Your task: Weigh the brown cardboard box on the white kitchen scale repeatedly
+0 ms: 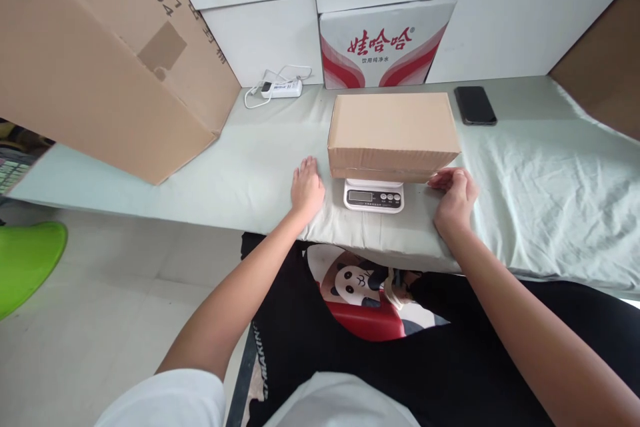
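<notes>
A pale green cloth (260,167) covers the long surface, rumpled toward three o'clock. Taking clock directions from the small carton (393,121), which sits atop a white scale (374,205), a box with red lettering (387,47) stands at twelve, a black phone (475,105) lies at two, and a white corded block (283,89) at ten. A large carton (115,60) rises farther out at ten; a green seat (30,260), cut off by the view, is at eight.

The small carton hides most of the scale's platform, and the display cannot be read. The panda-printed item (355,287) below is partly covered by black trousers (310,327).

The hands are apart. The left hand (308,188) lies palm down at eight, on bare cloth. The right hand (455,200), loosely curled, is between four and five, fingertips at the carton's lower corner; whether they touch or grip it cannot be told.
</notes>
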A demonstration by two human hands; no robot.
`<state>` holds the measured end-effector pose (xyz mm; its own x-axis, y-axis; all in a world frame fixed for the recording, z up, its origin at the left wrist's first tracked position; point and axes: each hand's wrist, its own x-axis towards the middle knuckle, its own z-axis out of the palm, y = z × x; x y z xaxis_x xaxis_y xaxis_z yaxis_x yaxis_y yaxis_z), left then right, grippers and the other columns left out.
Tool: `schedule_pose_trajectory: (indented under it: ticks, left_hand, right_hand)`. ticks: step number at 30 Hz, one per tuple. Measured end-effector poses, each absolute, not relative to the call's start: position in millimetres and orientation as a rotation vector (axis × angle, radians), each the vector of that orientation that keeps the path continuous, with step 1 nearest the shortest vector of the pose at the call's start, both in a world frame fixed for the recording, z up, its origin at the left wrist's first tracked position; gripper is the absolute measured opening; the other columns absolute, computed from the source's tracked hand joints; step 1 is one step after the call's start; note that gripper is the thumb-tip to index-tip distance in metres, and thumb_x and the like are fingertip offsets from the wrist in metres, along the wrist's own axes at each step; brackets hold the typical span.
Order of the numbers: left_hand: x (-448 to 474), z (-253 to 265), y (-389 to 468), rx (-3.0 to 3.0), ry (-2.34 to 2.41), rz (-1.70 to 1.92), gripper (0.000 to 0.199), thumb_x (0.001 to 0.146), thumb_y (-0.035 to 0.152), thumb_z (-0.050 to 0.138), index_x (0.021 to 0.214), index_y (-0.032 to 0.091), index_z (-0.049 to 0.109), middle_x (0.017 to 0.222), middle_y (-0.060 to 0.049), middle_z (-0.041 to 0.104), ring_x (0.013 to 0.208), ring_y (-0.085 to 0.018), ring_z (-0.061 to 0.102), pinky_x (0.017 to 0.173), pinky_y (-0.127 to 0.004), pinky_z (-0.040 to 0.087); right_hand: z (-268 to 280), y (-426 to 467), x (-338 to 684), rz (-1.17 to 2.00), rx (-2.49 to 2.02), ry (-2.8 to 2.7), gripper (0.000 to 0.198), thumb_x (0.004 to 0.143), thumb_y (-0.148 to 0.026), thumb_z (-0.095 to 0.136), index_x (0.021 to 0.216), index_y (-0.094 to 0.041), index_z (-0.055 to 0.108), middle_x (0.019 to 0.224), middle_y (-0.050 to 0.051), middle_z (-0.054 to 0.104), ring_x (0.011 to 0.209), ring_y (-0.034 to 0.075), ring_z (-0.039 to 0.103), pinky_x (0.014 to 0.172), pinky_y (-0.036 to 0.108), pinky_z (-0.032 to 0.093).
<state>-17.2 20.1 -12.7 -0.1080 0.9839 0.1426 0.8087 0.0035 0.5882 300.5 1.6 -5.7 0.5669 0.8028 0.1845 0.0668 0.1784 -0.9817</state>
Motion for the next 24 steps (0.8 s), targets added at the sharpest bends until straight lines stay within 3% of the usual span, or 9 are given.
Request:
schedule_pose_trajectory:
  ticks: [6, 16, 24]
  left_hand:
    - [-10.6, -6.7, 17.9, 1.832, 2.058, 0.728, 0.067, 0.11, 0.032, 0.034, 0.169, 0.004, 0.046, 0.186, -0.027, 0.038, 0.18, -0.039, 0.029, 0.149, -0.066, 0.017]
    - [-13.1, -25.4, 24.0, 1.854, 2.009, 0.907, 0.064, 0.108, 0.038, 0.04, 0.167, 0.014, 0.052, 0.183, -0.023, 0.046, 0.178, -0.039, 0.034, 0.148, -0.071, 0.016]
    - [-7.6, -13.2, 20.3, 1.873, 2.025, 0.752, 0.073, 0.105, 0.038, 0.045, 0.172, 0.009, 0.044, 0.188, -0.023, 0.036, 0.18, -0.042, 0.027, 0.149, -0.071, 0.01]
  right_hand:
    - [-1.0, 0.7, 296.7, 0.612, -1.299, -0.828, 0.03, 0.097, -0.04, 0.051, 0.077, -0.028, 0.07, 0.069, 0.002, 0.066, 0.066, 0.021, 0.061, 0.073, 0.041, 0.051]
    - [-3.5, 3.8, 299.5, 0.591, -1.305, -0.835, 0.031, 0.094, -0.037, 0.05, 0.073, -0.033, 0.071, 0.066, 0.001, 0.068, 0.062, 0.021, 0.062, 0.066, 0.042, 0.055]
    - [-6.8, 6.1, 301.6, 0.581, -1.307, -0.856, 0.033, 0.098, -0.046, 0.054, 0.072, -0.036, 0.072, 0.066, 0.003, 0.067, 0.062, 0.025, 0.062, 0.068, 0.048, 0.058]
